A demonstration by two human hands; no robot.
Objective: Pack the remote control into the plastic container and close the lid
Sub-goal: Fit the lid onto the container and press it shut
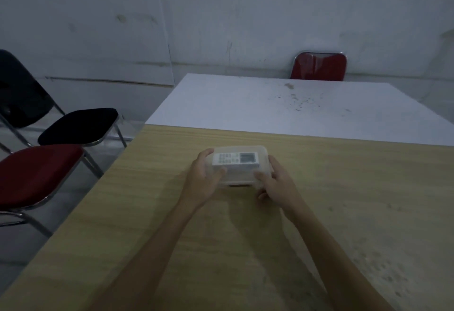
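A clear plastic container rests on the wooden table in front of me. A white remote control with grey buttons and a small screen lies lengthwise inside it, seen through the plastic. My left hand grips the container's left end, thumb on top and fingers wrapped around the far side. My right hand holds the right end, thumb pressing on the near top edge. Whether a lid sits on top I cannot tell.
A white table adjoins the wooden one at the far side, with dark specks on it. A red chair stands behind it. At the left are a red-seated chair and a black folding chair.
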